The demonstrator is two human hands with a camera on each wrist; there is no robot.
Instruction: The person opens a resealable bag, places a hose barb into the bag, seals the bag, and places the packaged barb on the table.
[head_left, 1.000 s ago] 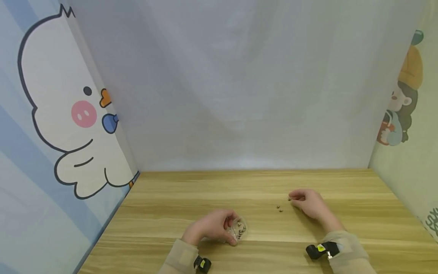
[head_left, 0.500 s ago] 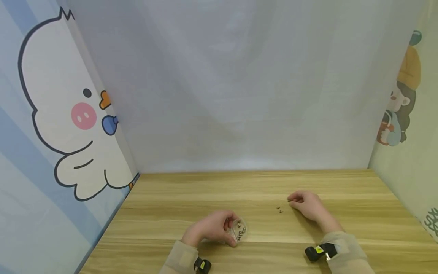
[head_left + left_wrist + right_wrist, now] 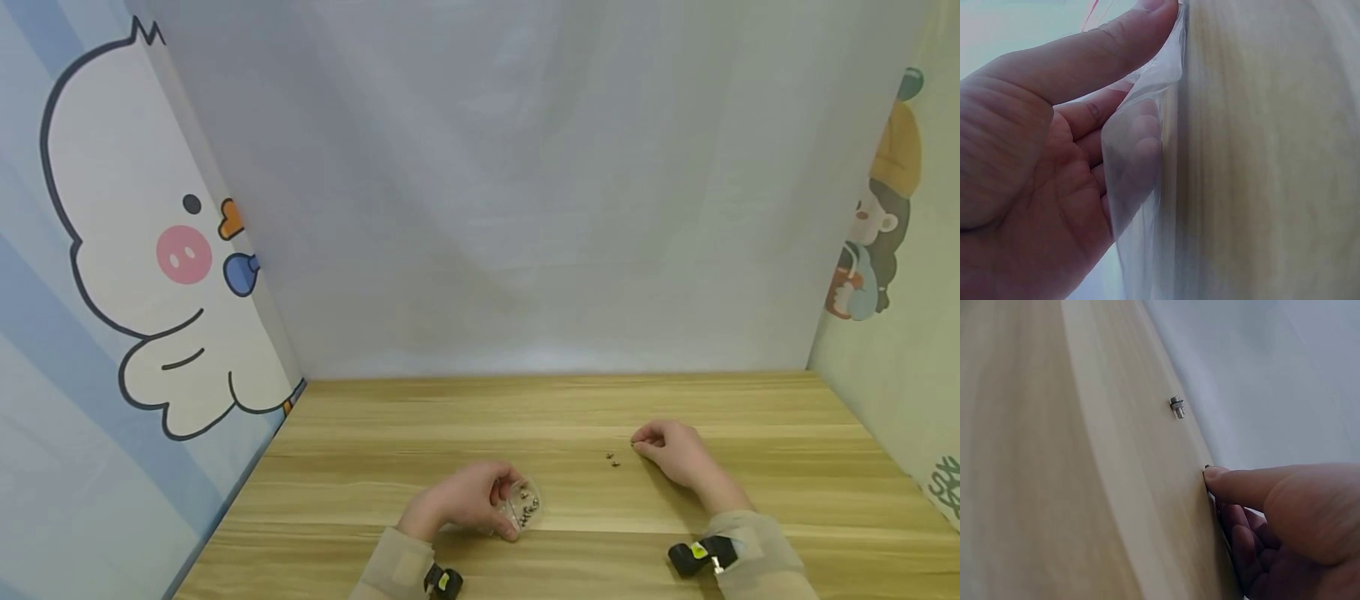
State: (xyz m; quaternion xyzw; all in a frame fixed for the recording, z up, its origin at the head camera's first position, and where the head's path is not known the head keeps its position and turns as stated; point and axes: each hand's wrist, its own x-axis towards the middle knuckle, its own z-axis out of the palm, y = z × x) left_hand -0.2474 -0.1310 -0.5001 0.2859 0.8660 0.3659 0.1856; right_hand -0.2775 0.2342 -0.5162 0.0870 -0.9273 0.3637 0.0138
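- Two loose metal pieces are lying on the wood-grained table, just left of the fingertips of the right hand and slightly nearer the person.
- The thumb and forefinger of that hand are closing together in a narrow pinch at a third piece; only a speck of it is showing beyond the thumb tip, so I cannot tell its long axis or whether it is touching the table.
- The left hand is gripping a clear container between its thumb and curled fingers, with the plastic wall showing across the fingers in the left wrist view.
- Several small metal pieces are lying inside the container, just right of the left thumb and fingertips.
- The key relation is running sideways: the container is sitting left of the right fingertips and nearer the person, well apart from them, with the loose pair lying between.
- The right hand is being the nearer one to that pair; the left fingers are standing farther off.
- In the right wrist view the pair is appearing as one cluster, so I cannot tell how each piece is pointing.
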